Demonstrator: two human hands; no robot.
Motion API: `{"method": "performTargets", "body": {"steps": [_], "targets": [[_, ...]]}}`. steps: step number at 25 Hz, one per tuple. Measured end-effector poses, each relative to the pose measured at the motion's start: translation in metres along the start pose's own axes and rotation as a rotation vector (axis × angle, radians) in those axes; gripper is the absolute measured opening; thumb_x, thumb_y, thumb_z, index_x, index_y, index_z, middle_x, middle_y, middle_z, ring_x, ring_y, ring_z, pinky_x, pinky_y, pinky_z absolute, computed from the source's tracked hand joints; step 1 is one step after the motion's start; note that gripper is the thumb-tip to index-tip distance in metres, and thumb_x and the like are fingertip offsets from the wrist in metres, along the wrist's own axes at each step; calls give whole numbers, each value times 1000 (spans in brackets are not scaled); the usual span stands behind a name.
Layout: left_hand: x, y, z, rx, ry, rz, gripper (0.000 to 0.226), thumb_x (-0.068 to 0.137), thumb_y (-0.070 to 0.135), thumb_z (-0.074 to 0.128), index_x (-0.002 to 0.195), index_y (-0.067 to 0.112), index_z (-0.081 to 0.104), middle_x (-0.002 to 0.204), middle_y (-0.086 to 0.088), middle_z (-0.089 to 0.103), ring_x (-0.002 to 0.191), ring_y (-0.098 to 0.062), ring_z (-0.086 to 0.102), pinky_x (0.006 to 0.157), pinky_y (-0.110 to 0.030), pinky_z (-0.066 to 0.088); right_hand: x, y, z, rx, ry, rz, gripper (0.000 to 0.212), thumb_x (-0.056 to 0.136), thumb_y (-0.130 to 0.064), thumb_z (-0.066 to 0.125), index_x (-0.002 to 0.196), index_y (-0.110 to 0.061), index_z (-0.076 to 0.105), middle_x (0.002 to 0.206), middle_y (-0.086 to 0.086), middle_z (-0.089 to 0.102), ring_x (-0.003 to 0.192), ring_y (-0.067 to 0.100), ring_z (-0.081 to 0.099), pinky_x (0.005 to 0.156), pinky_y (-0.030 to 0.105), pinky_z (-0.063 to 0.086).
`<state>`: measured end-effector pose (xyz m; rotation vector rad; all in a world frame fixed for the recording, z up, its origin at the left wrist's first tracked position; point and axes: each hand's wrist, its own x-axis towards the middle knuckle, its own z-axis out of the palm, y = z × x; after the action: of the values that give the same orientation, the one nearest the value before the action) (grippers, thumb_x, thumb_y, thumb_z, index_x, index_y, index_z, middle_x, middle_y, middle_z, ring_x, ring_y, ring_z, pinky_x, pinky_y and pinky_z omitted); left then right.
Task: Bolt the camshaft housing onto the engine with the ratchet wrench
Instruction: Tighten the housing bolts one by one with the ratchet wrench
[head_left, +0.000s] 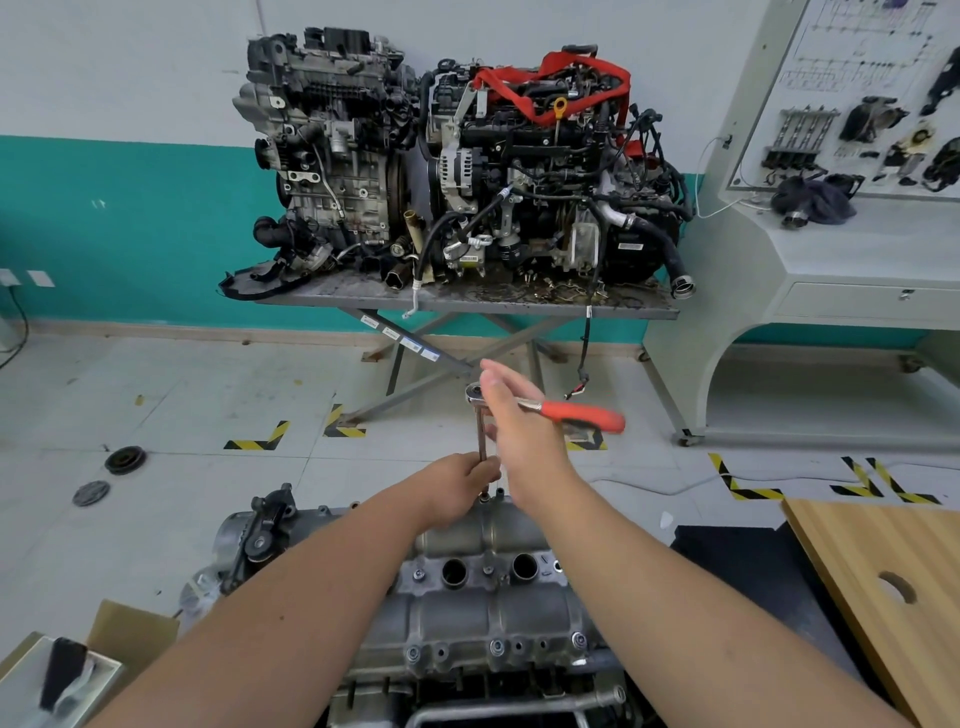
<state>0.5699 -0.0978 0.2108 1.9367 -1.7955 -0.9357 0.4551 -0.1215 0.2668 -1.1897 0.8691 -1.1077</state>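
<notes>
The grey camshaft housing (483, 608) lies on top of the engine right below me, with two round holes and several bolts along its edges. A ratchet wrench (582, 415) with a red handle stands on a long extension bar (481, 434) over a bolt at the housing's far edge. My left hand (462, 480) pinches the lower end of the bar just above the housing. My right hand (514, 421) lies across the wrench shaft near its head, fingers stretched out straight; the red handle sticks out to the right.
Two engines sit on a scissor-lift table (467, 301) by the far wall. A training panel stand (810, 249) is at the right. A wooden board (893, 587) lies at the right, cardboard boxes (104, 660) at the lower left. Two round discs (124, 460) lie on the floor.
</notes>
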Motion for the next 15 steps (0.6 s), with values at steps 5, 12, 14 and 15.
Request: {"method": "performTargets", "body": {"steps": [5,12,14,15], "targets": [[10,32,-4,94,96,-281,11,89,-8,55,99,-4,57,107,-28,61,103,-33,57,89,-46,48,5,19,-11,-855,-10,-952,35,84,3,61,112,-11,75,131,11,62,110,30,60,89,37,51],[16,-12,4,550,130,-45,31,102,12,38,124,6,58,126,-12,60,119,-29,54,100,-35,43,7,-10,-10,-1597,-154,-843,57,98,-45,44,146,-14,46,116,6,60,96,31,56,83,43,44],[14,-5,5,444,64,-126,32,102,10,37,129,7,55,129,-12,59,119,-29,55,102,-40,45,8,-16,-9,-1681,-250,-751,65,101,-54,34,154,-17,30,126,5,53,105,29,52,91,44,41],[13,0,4,392,72,-119,32,101,10,37,128,8,56,129,-11,59,118,-30,55,100,-40,45,8,-18,-7,-1712,-294,-735,66,102,-54,31,156,-18,24,129,4,51,107,29,50,93,43,40]]}}
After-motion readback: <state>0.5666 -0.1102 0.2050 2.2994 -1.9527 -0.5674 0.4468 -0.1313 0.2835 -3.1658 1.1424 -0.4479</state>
